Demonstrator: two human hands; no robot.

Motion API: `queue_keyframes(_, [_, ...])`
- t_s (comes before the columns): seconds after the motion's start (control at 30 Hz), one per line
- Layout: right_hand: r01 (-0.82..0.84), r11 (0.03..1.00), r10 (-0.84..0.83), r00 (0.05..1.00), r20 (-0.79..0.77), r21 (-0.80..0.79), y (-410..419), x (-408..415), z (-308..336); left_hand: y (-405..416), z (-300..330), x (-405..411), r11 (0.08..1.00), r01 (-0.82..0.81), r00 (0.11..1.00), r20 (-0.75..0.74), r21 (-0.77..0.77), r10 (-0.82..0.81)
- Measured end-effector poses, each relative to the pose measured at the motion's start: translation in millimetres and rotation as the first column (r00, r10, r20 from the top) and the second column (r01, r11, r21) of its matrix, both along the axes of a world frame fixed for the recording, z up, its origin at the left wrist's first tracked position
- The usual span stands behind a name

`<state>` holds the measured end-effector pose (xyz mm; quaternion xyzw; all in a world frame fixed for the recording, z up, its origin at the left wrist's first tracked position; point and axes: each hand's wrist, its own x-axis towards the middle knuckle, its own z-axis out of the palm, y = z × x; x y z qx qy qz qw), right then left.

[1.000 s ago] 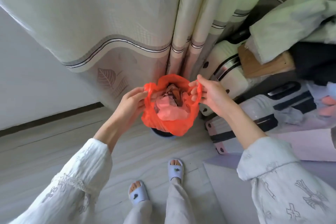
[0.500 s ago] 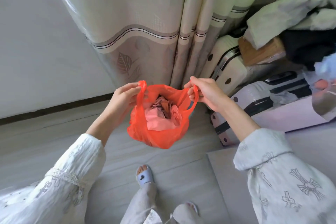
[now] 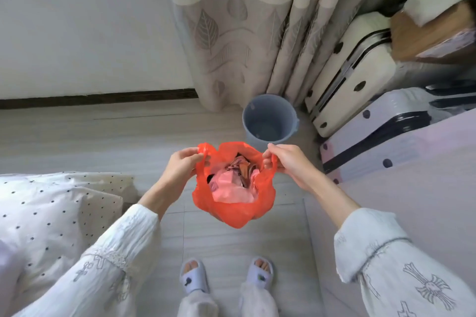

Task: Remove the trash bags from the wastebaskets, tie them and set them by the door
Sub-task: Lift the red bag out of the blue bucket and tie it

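Since the earlier frames, the red trash bag (image 3: 233, 210) has been lifted clear of the grey wastebasket (image 3: 269, 121) and drawn back toward the person, so that the wastebasket is now uncovered and seen without a liner. The bag is held in the air just in front of the wastebasket, above the floor and the slippered feet (image 3: 193, 278). One handle is pinched by the left hand (image 3: 180, 165), the other by the right hand (image 3: 288, 162), and the mouth is kept spread open, with pink and brown rubbish showing inside. Behind the wastebasket a curtain (image 3: 231, 33) hangs; suitcases (image 3: 355, 72) are stacked to its right.
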<state>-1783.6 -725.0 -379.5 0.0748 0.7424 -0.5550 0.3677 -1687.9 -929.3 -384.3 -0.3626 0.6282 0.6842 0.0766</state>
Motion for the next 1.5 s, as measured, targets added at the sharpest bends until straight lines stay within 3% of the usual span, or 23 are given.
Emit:
queue_keyframes(0.1, [0.03, 0.999, -0.029, 0.999, -0.018, 0.036, 2, 11, -47, 0, -47, 10, 0.998, 0.051, 0.999, 0.017, -0.02, -0.051])
queue_keyframes(0.23, [0.057, 0.964, 0.014, 0.964, -0.264, 0.26, -1, 26, -132, 6, -127, 20, 0.964, 0.191, 0.981, 0.06, -0.186, -0.183])
queue_keyframes(0.43, [0.148, 0.9, 0.036, 0.913, -0.406, 0.411, -6, 48, -270, 18, -264, 36, 0.881, 0.329, 0.944, 0.126, -0.339, -0.304])
queue_keyframes(0.53, [0.225, 0.914, -0.023, 0.86, -0.51, 0.337, -6, 46, -317, 20, -315, 28, 0.887, 0.149, 0.983, -0.031, -0.437, -0.18])
queue_keyframes(0.63, [0.302, 0.942, -0.148, 0.767, -0.624, 0.148, -14, 30, -348, 15, -349, 3, 0.902, -0.031, 0.964, -0.253, -0.431, -0.088])
queue_keyframes(0.77, [0.34, 0.936, -0.305, 0.648, -0.698, -0.093, -32, -1, -371, 2, -372, -33, 0.956, -0.099, 0.87, -0.491, -0.277, -0.052])
queue_keyframes(0.9, [0.273, 0.896, -0.442, 0.626, -0.643, -0.351, -50, -18, -384, -8, -397, -48, 0.966, -0.077, 0.746, -0.657, -0.247, -0.108])
queue_keyframes(0.97, [0.217, 0.881, -0.449, 0.665, -0.596, -0.421, -55, -24, -398, -11, -410, -48, 0.962, -0.028, 0.718, -0.675, -0.272, -0.17])
queue_keyframes(1.13, [0.068, 0.962, -0.224, 0.747, -0.626, -0.263, -57, -24, -427, -21, -426, -56, 0.923, -0.076, 0.672, -0.703, -0.376, -0.231])
queue_keyframes(1.3, [0.186, 0.95, -0.311, 0.645, -0.698, -0.251, -56, -27, -421, -14, -421, -51, 0.904, -0.156, 0.728, -0.665, -0.399, -0.168])
queue_keyframes(1.5, [0.126, 0.959, -0.273, 0.662, -0.698, -0.255, -54, -18, -418, -24, -428, -42, 0.932, -0.243, 0.773, -0.634, -0.269, 0.018])
